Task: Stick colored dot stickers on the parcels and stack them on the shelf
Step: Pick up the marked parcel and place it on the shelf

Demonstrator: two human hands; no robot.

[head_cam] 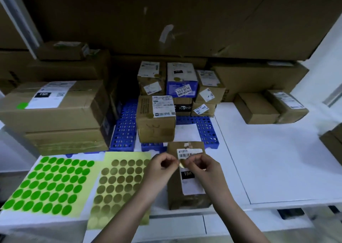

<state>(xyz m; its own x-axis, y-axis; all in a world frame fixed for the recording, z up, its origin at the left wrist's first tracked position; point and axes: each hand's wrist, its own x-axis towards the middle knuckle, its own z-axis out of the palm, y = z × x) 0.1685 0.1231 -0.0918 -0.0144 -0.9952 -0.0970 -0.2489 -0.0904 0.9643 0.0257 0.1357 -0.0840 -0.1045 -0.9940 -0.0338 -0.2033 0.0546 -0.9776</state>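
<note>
Small brown parcel (187, 178) lay flat on the white desk (268, 159), label side up. Long axis ran front-to-back, from the desk's near edge toward the shelf stack; barcode end pointed away from the person, black "15H" patch nearer the middle.

Both hands were over the parcel's far half. Left hand (162, 166) and right hand (201, 166) had fingers curled, tips meeting on one gold dot sticker (182, 163) between them, pinched from both sides. Sticker was just above or on the white label; couldn't tell whether it touched.

Left of the parcel: gold sticker sheet (120, 185), touching or just beside it, partly under the left forearm. Some dots at the sheet's near edge were already gone. Further left of the parcel: green sticker sheet (50, 185), next to the gold one.

Beyond the parcel: blue perforated trays (125, 129) carrying a brown box (156, 120) with a gold dot on its top. Behind that box, a cluster of small parcels, including a blue box (182, 80), also with gold dots.

Far left of the parcel: two large cartons stacked, top carton (53, 103) bore a green dot. Far right of the parcel, well apart: two small brown boxes (270, 106) side by side on the desk.
</note>
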